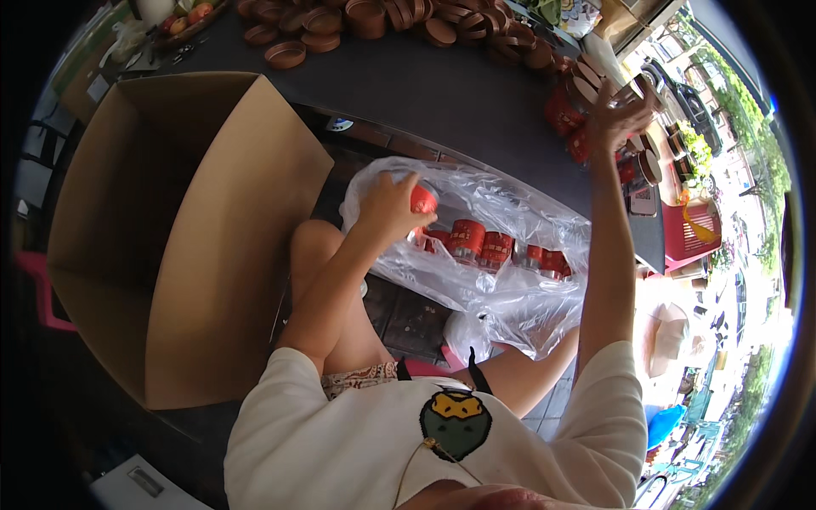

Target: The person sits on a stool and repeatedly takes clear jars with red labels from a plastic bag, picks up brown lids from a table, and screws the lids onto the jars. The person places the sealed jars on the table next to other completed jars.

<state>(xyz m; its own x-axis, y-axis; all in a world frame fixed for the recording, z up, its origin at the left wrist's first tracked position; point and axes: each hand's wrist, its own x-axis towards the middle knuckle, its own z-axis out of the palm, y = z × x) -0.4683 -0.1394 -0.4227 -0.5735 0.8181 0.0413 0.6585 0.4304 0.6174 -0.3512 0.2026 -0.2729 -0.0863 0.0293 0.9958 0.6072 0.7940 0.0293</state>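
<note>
Two hands are busy with red cans. The left hand (387,204) is curled over a red can (423,200), with the fingers closed around its top, so the can sits right under the palm. That can is inside the mouth of a clear plastic bag (501,297), which lies low between the knees and the dark counter (442,93). More red cans (480,242) lie in a row in the bag, just beside the held one. The right hand (616,110) is stretched far up to the counter's edge, fingers bent around a can (639,89) there, near other red cans (565,110). A big open cardboard box (170,229) stands at the left. Brown lids (374,19) sit at the counter's far side.
</note>
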